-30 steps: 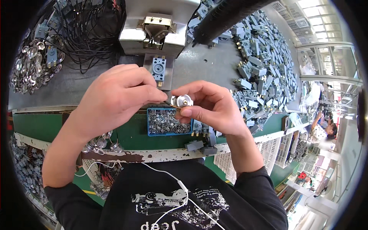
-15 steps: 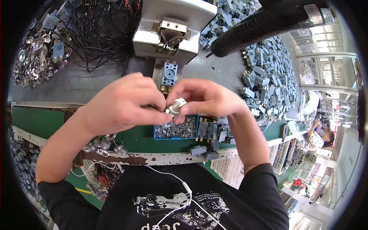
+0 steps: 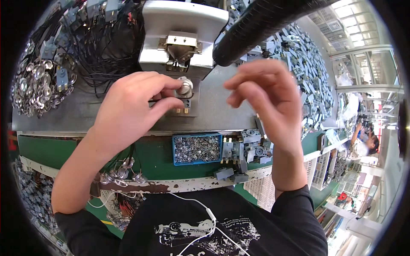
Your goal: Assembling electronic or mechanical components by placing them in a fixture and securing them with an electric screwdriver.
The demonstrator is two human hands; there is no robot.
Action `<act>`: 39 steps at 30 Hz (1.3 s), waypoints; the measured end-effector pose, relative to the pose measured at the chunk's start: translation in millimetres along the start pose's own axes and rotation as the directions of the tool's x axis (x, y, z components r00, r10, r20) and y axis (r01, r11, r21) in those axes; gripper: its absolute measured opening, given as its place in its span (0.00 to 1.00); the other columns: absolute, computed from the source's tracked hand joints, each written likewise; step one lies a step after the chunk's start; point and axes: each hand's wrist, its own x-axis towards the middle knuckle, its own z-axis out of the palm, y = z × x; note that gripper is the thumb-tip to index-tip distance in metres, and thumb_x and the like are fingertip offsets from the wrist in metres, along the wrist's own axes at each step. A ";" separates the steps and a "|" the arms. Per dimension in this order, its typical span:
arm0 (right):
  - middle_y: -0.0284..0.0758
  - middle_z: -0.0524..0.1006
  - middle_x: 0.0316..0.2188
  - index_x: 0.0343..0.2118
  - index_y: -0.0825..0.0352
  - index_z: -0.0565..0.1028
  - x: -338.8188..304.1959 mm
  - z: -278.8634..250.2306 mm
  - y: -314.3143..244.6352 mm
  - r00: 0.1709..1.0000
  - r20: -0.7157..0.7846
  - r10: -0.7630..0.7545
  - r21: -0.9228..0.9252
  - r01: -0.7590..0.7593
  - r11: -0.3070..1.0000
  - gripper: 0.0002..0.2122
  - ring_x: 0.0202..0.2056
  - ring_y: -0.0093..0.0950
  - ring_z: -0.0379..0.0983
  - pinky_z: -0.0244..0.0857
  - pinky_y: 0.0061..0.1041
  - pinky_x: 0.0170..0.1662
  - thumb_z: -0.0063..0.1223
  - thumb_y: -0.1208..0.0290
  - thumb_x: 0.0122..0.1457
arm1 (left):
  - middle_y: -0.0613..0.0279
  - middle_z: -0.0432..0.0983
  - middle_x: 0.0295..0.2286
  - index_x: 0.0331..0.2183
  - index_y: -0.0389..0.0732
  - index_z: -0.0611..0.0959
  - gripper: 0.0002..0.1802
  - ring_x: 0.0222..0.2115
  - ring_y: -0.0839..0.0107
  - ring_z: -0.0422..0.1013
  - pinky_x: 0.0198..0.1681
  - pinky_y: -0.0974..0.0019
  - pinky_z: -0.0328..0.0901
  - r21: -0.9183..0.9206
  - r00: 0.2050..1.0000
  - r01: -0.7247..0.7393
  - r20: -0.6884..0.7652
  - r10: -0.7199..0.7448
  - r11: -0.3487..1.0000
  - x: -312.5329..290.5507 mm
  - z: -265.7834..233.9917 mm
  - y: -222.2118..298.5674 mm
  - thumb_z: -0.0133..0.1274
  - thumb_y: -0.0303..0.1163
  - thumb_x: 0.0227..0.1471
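My left hand [image 3: 139, 102] has its thumb and index finger closed at a silver round metal cap [image 3: 185, 87]. The cap sits over a grey switch-like block [image 3: 187, 103] with brass terminals, on the plate in front of the press-like fixture [image 3: 181, 53]. A thin dark wire runs by the left fingertips, and the hand covers part of it. To the right, my right hand [image 3: 271, 96] is raised over the metal table, its fingers bent and apart from the thumb, nothing visible in it.
A blue tray [image 3: 176, 161] of small metal parts stands near the front edge, beside several grey blocks [image 3: 232, 150]. Grey blocks heap up at right [image 3: 309, 72]. Capped cables [image 3: 42, 81] lie at left. A black cylindrical tool [image 3: 256, 25] slants overhead. A person [image 3: 363, 143] is far right.
Both hands were together near the front edge, handling the metal cap. The left has carried it forward onto the block at the fixture; the right has let go and moved away to the right.
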 end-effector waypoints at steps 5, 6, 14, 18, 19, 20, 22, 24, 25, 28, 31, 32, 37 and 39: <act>0.67 0.65 0.60 0.67 0.71 0.55 26.8 -18.9 -33.5 0.753 -0.307 -0.582 -0.229 0.535 0.813 0.21 0.44 0.43 0.76 0.71 0.41 0.49 0.31 0.72 0.74 | 0.61 0.79 0.26 0.37 0.40 0.87 0.13 0.30 0.61 0.75 0.36 0.59 0.70 0.104 0.990 -0.032 0.139 0.018 0.994 0.8 12.3 -15.5 0.68 0.31 0.48; 0.58 0.74 0.52 0.64 0.72 0.60 43.8 5.6 -52.4 0.673 -0.420 -0.609 -0.464 0.417 0.782 0.20 0.39 0.36 0.78 0.73 0.36 0.44 0.38 0.68 0.73 | 0.61 0.80 0.27 0.38 0.41 0.87 0.12 0.31 0.61 0.75 0.36 0.60 0.70 0.097 0.989 -0.001 0.150 -0.013 0.995 0.2 9.3 -15.5 0.67 0.31 0.48; 0.52 0.75 0.46 0.58 0.71 0.64 82.9 -6.0 -26.9 0.657 -0.542 -0.524 -0.343 0.397 0.852 0.17 0.34 0.32 0.77 0.72 0.32 0.39 0.46 0.71 0.69 | 0.63 0.81 0.28 0.38 0.42 0.87 0.12 0.32 0.62 0.75 0.38 0.59 0.69 0.134 0.972 0.035 0.225 -0.065 0.990 7.2 6.6 -10.9 0.67 0.31 0.48; 0.48 0.76 0.43 0.54 0.70 0.66 79.3 -2.8 -25.2 0.677 -0.568 -0.468 -0.259 0.392 0.883 0.16 0.32 0.30 0.77 0.72 0.29 0.36 0.51 0.73 0.67 | 0.64 0.81 0.28 0.37 0.42 0.87 0.11 0.32 0.62 0.75 0.38 0.59 0.69 0.108 0.965 0.089 0.236 -0.112 0.990 7.5 4.4 -11.7 0.67 0.32 0.49; 0.47 0.76 0.42 0.54 0.70 0.67 79.1 -3.6 -25.2 0.683 -0.572 -0.454 -0.239 0.390 0.889 0.16 0.31 0.29 0.77 0.72 0.29 0.35 0.52 0.73 0.66 | 0.64 0.81 0.28 0.37 0.42 0.87 0.11 0.32 0.62 0.75 0.38 0.59 0.69 0.106 0.966 0.092 0.231 -0.114 0.990 6.9 5.0 -11.9 0.67 0.32 0.49; 0.46 0.77 0.41 0.53 0.70 0.67 75.9 -0.2 -26.6 0.689 -0.576 -0.440 -0.220 0.388 0.895 0.15 0.30 0.29 0.77 0.72 0.28 0.34 0.53 0.73 0.66 | 0.64 0.81 0.27 0.36 0.43 0.86 0.11 0.32 0.62 0.75 0.38 0.59 0.69 0.101 0.971 0.071 0.221 -0.092 0.992 6.2 6.1 -12.2 0.67 0.32 0.49; 0.44 0.77 0.39 0.51 0.70 0.68 76.8 5.8 -24.5 0.706 -0.576 -0.411 -0.173 0.386 0.906 0.15 0.29 0.27 0.76 0.71 0.27 0.32 0.56 0.74 0.64 | 0.64 0.80 0.27 0.36 0.43 0.86 0.10 0.33 0.62 0.75 0.38 0.59 0.69 0.097 0.977 0.061 0.199 -0.079 0.993 5.4 9.2 -14.6 0.66 0.32 0.50; 0.42 0.78 0.37 0.49 0.70 0.69 82.5 9.2 -25.8 0.722 -0.572 -0.389 -0.130 0.388 0.912 0.14 0.28 0.26 0.76 0.71 0.26 0.31 0.58 0.75 0.63 | 0.64 0.80 0.27 0.35 0.43 0.85 0.10 0.33 0.60 0.76 0.39 0.58 0.69 0.128 0.976 0.008 0.215 -0.036 0.992 5.4 7.7 -15.7 0.66 0.33 0.50; 0.41 0.78 0.37 0.48 0.70 0.70 87.7 14.0 -28.5 0.729 -0.568 -0.381 -0.111 0.391 0.914 0.14 0.27 0.26 0.76 0.71 0.25 0.30 0.59 0.75 0.62 | 0.64 0.80 0.27 0.35 0.43 0.85 0.10 0.33 0.60 0.76 0.39 0.58 0.69 0.129 0.979 0.011 0.201 -0.037 0.992 3.9 6.4 -14.9 0.66 0.33 0.50; 0.38 0.78 0.34 0.46 0.69 0.71 101.6 38.8 -30.3 0.754 -0.552 -0.357 -0.049 0.398 0.916 0.13 0.25 0.24 0.76 0.71 0.23 0.28 0.62 0.76 0.61 | 0.63 0.79 0.27 0.35 0.42 0.84 0.09 0.34 0.58 0.76 0.40 0.56 0.70 0.139 0.985 -0.002 0.173 -0.022 0.990 3.6 8.0 -15.2 0.65 0.33 0.51; 0.35 0.79 0.32 0.43 0.69 0.73 110.0 51.3 -30.9 0.777 -0.538 -0.328 0.010 0.395 0.919 0.13 0.23 0.22 0.76 0.70 0.22 0.25 0.66 0.77 0.59 | 0.62 0.79 0.28 0.35 0.42 0.84 0.09 0.34 0.58 0.76 0.40 0.54 0.70 0.130 0.978 0.014 0.206 -0.041 0.991 5.1 9.3 -15.2 0.64 0.34 0.52; 0.34 0.79 0.31 0.42 0.69 0.74 111.2 53.5 -31.7 0.784 -0.534 -0.318 0.027 0.392 0.920 0.13 0.23 0.22 0.76 0.70 0.21 0.24 0.67 0.78 0.58 | 0.62 0.79 0.28 0.35 0.42 0.85 0.08 0.34 0.57 0.76 0.40 0.54 0.70 0.136 0.978 -0.010 0.209 -0.019 0.991 5.7 10.8 -15.4 0.63 0.34 0.52; 0.33 0.79 0.32 0.47 0.69 0.70 111.6 77.5 -35.3 0.846 -0.487 -0.214 0.051 0.273 0.961 0.18 0.24 0.19 0.75 0.69 0.19 0.24 0.68 0.79 0.57 | 0.61 0.79 0.28 0.36 0.43 0.85 0.08 0.35 0.57 0.77 0.41 0.54 0.70 0.149 0.978 -0.009 0.207 -0.022 0.989 -1.0 8.7 -20.7 0.62 0.35 0.54; 0.33 0.80 0.32 0.47 0.69 0.70 118.6 79.3 -28.4 0.831 -0.465 -0.305 0.019 0.354 0.935 0.19 0.25 0.19 0.76 0.70 0.19 0.25 0.68 0.79 0.57 | 0.61 0.79 0.28 0.36 0.43 0.85 0.08 0.35 0.57 0.76 0.41 0.53 0.70 0.127 0.980 -0.022 0.199 -0.003 0.992 -1.3 7.6 -21.2 0.61 0.35 0.54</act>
